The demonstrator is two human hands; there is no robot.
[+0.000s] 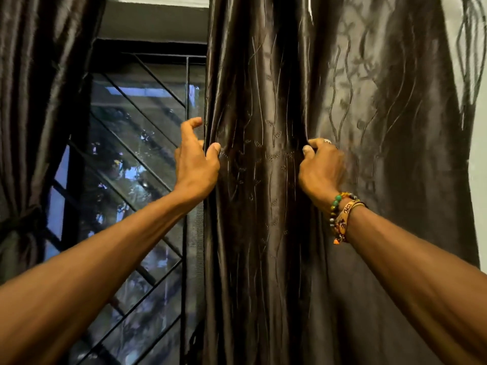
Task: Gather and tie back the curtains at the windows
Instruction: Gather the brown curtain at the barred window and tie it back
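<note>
A dark brown satin curtain (276, 206) with a stitched vine pattern hangs over the right half of the window. My left hand (196, 162) grips its left edge, thumb on the front of the cloth and fingers curled behind it. My right hand (321, 167), with bracelets at the wrist, bunches a fold of the same curtain further right, its fingers dug into the fabric. A second brown curtain (29, 127) at the far left is drawn in at a tie-back (21, 217).
Between the curtains shows the window glass (137, 159) with black metal bars (187, 101) running straight and diagonal. A pale wall (478, 180) lies past the curtain's right edge. Thin dark fringe strands (470, 48) hang at the top right.
</note>
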